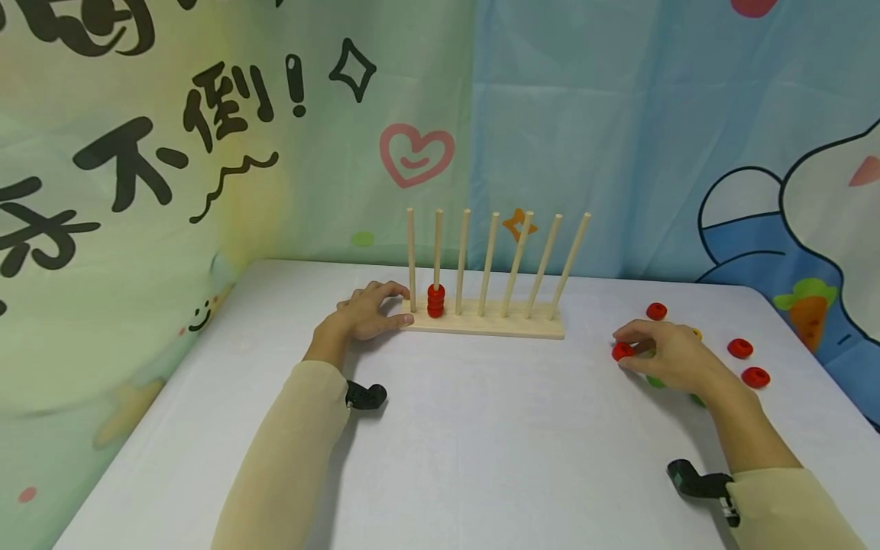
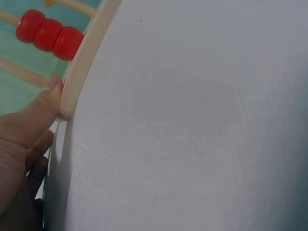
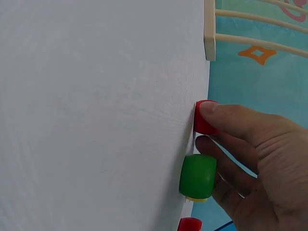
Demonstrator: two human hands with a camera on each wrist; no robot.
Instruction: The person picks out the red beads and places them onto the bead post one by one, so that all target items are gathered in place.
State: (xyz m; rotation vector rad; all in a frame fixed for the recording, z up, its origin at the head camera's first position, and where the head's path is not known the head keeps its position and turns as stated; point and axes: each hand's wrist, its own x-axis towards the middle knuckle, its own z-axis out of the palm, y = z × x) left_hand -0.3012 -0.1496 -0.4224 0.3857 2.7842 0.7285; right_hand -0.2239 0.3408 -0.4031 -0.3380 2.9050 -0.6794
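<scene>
A pale wooden peg stand (image 1: 484,325) with several upright pegs stands near the back of the table. Three red beads (image 1: 436,301) are stacked at the bottom of its second peg from the left. My left hand (image 1: 367,312) grips the stand's left end, the thumb lying on the base in the left wrist view. Off to the right of the stand, my right hand (image 1: 670,353) pinches a red bead (image 1: 622,351) low at the tabletop between thumb and fingers. A green bead (image 3: 198,176) sits close beside those fingers, partly hiding a yellow one.
Around the right hand lie loose red beads (image 1: 755,377), with green and yellow ones partly covered by the hand. A white cloth covers the table (image 1: 509,443). Printed cloth backdrops (image 1: 571,137) rise behind it and at the left.
</scene>
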